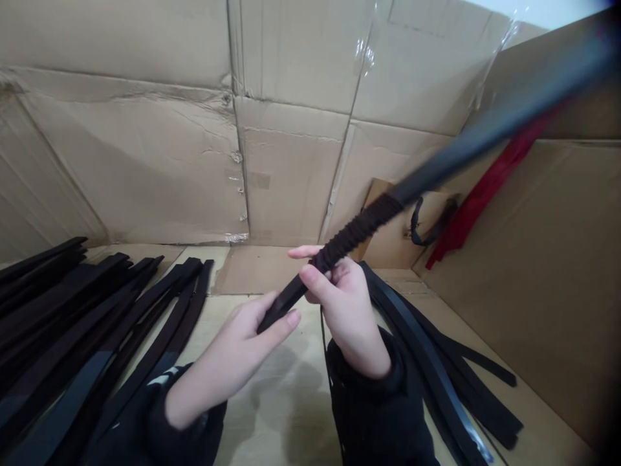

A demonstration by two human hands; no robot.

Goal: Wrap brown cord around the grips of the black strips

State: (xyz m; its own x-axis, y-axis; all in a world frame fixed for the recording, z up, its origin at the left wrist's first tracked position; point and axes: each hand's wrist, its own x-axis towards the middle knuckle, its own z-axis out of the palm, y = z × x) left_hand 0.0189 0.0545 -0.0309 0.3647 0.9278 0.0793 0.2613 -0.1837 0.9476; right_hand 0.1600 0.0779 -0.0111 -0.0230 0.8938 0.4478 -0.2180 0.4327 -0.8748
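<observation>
Black sleeves [383, 414] at bottom edge of head view. Long dark strip [398, 194] held over table [272, 401], tilted up to right, far end blurred. Left hand [237, 346]: fingers gripping strip's lower end. Right hand [347, 301]: fingers closed round it at lower end of ruched section. Dark strips heaped at left [87, 323], more at right [436, 353]. Red strip [485, 194] against cardboard wall [543, 259], upper right.

The left hand [247, 333] is curled low, its thumb angled up and to the right across from the fingers. Just above and to its right, the right hand [342, 294] grips with bent thumb, one finger pointing left; both forearms come up from below in dark sleeves [383, 408].
</observation>
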